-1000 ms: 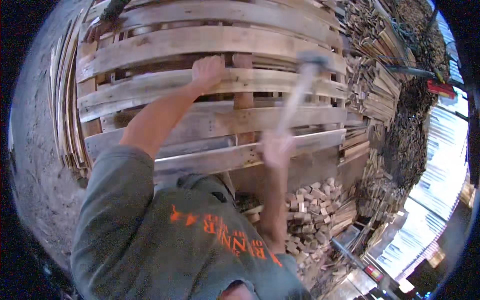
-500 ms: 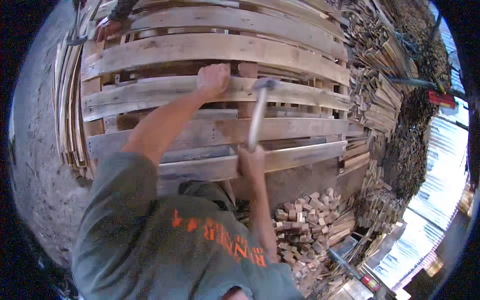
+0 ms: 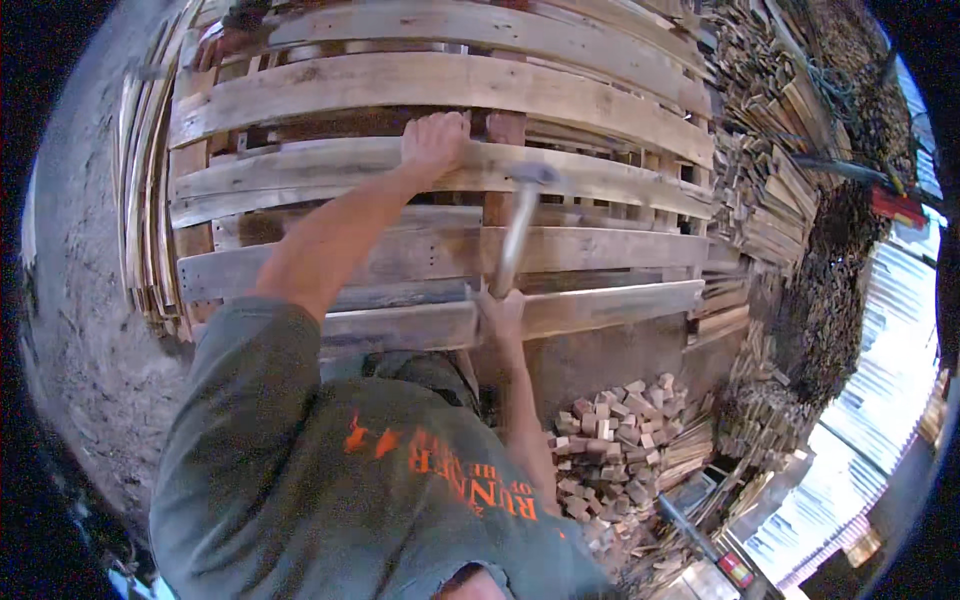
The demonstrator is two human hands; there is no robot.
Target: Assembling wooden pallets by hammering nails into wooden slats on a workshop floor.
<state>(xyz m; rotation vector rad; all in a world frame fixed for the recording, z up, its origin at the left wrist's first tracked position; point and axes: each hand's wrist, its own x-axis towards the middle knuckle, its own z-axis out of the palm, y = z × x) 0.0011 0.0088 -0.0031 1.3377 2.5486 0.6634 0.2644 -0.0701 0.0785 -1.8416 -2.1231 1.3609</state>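
A person's dark grey-green shirt with orange print [image 3: 350, 500] fills the bottom. Mid-frame, the right hand [image 3: 500, 312] has its fingers closed around the pale handle of a metal-headed hammer [image 3: 515, 235]; the blurred head is over a board of the pale, slatted wooden pallet [image 3: 600, 250], which spans the centre and top. Left of the hammer head, the left hand [image 3: 436, 145] bends its fingers over that board's upper edge; their tips are hidden, so I cannot tell whether they grip. Small wooden blocks [image 3: 615, 430] lie heaped lower right. Another person's hand [image 3: 215, 45] shows upper left.
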